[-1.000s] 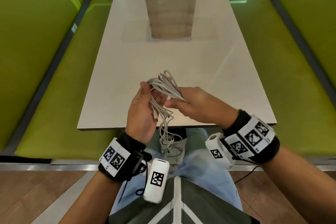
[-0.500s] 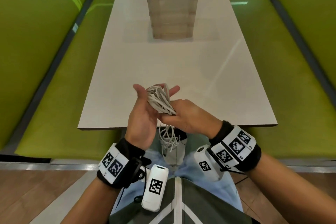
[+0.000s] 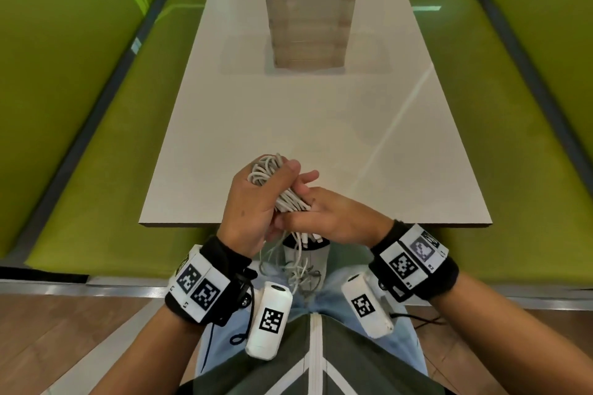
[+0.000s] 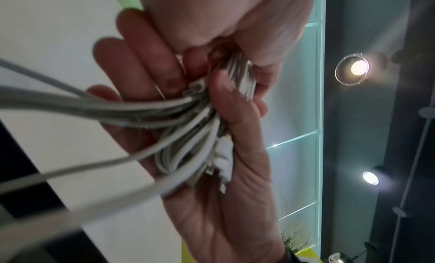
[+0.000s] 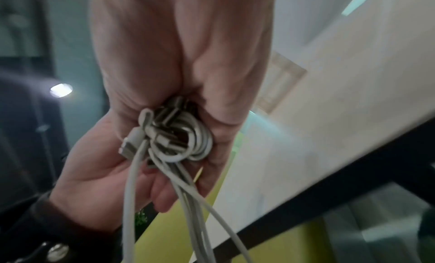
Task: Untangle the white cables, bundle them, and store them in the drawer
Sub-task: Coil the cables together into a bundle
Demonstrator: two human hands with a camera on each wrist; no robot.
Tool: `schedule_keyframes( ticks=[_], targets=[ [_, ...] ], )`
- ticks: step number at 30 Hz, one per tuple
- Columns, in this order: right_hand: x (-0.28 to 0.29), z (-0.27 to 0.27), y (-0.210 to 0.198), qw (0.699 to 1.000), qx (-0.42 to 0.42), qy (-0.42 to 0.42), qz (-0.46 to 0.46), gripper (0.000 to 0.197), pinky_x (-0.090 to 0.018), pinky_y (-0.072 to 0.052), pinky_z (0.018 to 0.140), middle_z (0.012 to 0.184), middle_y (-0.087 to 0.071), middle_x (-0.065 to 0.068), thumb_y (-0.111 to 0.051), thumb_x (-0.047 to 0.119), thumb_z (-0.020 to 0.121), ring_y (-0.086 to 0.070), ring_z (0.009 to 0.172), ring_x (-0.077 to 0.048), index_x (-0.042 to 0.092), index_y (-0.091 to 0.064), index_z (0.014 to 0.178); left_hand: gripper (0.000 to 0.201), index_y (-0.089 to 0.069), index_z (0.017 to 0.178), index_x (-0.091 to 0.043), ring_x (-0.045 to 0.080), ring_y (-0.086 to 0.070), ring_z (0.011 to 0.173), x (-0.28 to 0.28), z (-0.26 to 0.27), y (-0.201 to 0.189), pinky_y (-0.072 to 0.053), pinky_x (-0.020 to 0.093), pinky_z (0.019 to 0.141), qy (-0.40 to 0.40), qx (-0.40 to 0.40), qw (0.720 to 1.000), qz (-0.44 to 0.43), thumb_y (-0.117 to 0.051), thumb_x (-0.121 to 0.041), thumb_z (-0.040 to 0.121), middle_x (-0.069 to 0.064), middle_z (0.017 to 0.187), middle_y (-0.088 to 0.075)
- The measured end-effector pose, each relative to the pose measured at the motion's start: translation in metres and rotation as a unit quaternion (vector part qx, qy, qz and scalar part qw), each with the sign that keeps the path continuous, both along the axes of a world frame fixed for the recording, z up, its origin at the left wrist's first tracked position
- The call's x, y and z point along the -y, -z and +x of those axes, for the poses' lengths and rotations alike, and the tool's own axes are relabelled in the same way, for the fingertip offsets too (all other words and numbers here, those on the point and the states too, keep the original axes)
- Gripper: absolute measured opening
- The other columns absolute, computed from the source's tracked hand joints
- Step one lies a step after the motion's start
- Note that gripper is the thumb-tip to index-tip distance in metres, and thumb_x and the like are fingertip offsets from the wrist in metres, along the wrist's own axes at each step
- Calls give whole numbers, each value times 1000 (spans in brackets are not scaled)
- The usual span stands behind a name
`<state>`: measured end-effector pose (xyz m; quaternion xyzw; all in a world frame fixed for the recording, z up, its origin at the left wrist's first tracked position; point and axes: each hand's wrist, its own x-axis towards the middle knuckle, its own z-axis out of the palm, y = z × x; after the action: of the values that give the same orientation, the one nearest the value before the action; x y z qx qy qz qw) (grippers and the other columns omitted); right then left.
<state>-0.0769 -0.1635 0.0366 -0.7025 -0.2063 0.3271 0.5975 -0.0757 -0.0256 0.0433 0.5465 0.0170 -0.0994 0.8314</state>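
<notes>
The white cables [image 3: 268,170] are gathered into a coil held just above the near edge of the table. My left hand [image 3: 256,202] grips the coil's upper loops, thumb curled over them. My right hand [image 3: 337,218] grips the lower end of the coil from the right. Loose cable ends [image 3: 298,266] hang from both hands down to my lap. In the left wrist view the cables [image 4: 188,136] lie across my left palm under the thumb. In the right wrist view the coil [image 5: 179,140] with its plugs is clamped between both hands. The drawer unit [image 3: 309,16] stands far up the table, its drawers shut.
The white table [image 3: 321,125] stretches ahead between my hands and the drawer unit. Green benches [image 3: 96,154] run along both sides. The table's near edge [image 3: 417,224] is just under my right wrist.
My left hand has turned from palm-up to closed over the coil, thumb on top. My right hand has slid down to the coil's lower end.
</notes>
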Motion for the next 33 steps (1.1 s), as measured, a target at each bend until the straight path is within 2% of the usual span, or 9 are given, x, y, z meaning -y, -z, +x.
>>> schedule_keyframes(
  ticks=[7, 11, 13, 16, 18, 21, 23, 26, 33],
  targets=[
    [6, -8, 17, 999, -28, 25, 38, 19, -32, -47, 75, 71, -56, -4, -52, 15, 93, -55, 72, -20, 8, -56, 77, 18, -60, 74, -13, 34, -69, 97, 2, -3, 0, -56, 34, 61, 94, 12, 995, 38, -64, -30, 78, 5, 60, -64],
    [2, -11, 23, 997, -35, 43, 53, 24, -54, -44, 69, 67, -50, -12, -52, 21, 93, -49, 67, -31, 7, -53, 75, 21, -59, 74, -12, 35, -70, 92, 5, -2, 3, -55, 32, 52, 90, 17, 995, 48, -62, -32, 80, 6, 60, -62],
    [2, -11, 22, 995, -35, 69, 63, 17, -45, -45, 68, 65, -50, -10, -55, 22, 92, -50, 66, -28, 6, -54, 84, 32, -56, 85, -9, 33, -70, 92, 3, 0, 7, -53, 33, 47, 91, 25, 994, 51, -67, -39, 78, 7, 72, -68],
    [5, -9, 13, 990, -9, 112, 83, 30, -29, -49, 67, 64, -56, 0, -58, 38, 87, -55, 63, -20, 11, -57, 76, 75, -48, 117, -9, 23, -68, 92, -2, 0, 14, -57, 34, 61, 144, 53, 984, 88, -75, -54, 64, 11, 110, -68],
    [9, -4, 4, 981, -13, 156, 111, 33, -31, -50, 71, 71, -62, -3, -57, 41, 85, -59, 69, -20, 10, -61, 76, 88, -40, 127, -11, 7, -65, 94, -3, -4, 21, -53, 22, 74, 196, 48, 972, 117, -80, -52, 61, -5, 110, -67],
    [15, 5, -5, 965, -41, 204, 161, 27, -42, -47, 74, 82, -68, -10, -57, 34, 86, -58, 77, -31, 9, -67, 79, 39, -46, 117, -26, 1, -65, 95, 4, -13, 29, -48, 16, 82, 232, 54, 955, 177, -66, -24, 84, -11, 105, -65],
    [17, 8, -7, 955, -52, 225, 189, 21, -43, -44, 69, 78, -67, -7, -56, 29, 88, -56, 73, -30, 14, -65, 77, 13, -52, 98, -22, 16, -64, 64, 8, -14, 29, -48, 25, 63, 216, 41, 957, 189, -58, -29, 90, -1, 72, -63],
    [15, 8, -7, 943, -56, 252, 210, 22, -36, -36, 58, 60, -50, 0, -52, 24, 93, -48, 54, -16, 14, -54, 73, 19, -45, 81, -15, 12, -32, 46, 11, -11, 32, -27, 30, 45, 207, 48, 957, 199, -50, -31, 90, 2, 55, -35],
    [10, 7, -6, 933, -54, 270, 232, 25, -36, -37, 58, 54, -46, 4, -51, 24, 94, -45, 49, -13, 16, -49, 71, 24, -44, 84, -15, 12, -31, 47, 8, -11, 35, -25, 29, 46, 236, 42, 959, 154, -50, -36, 93, 1, 56, -36]
  ],
)
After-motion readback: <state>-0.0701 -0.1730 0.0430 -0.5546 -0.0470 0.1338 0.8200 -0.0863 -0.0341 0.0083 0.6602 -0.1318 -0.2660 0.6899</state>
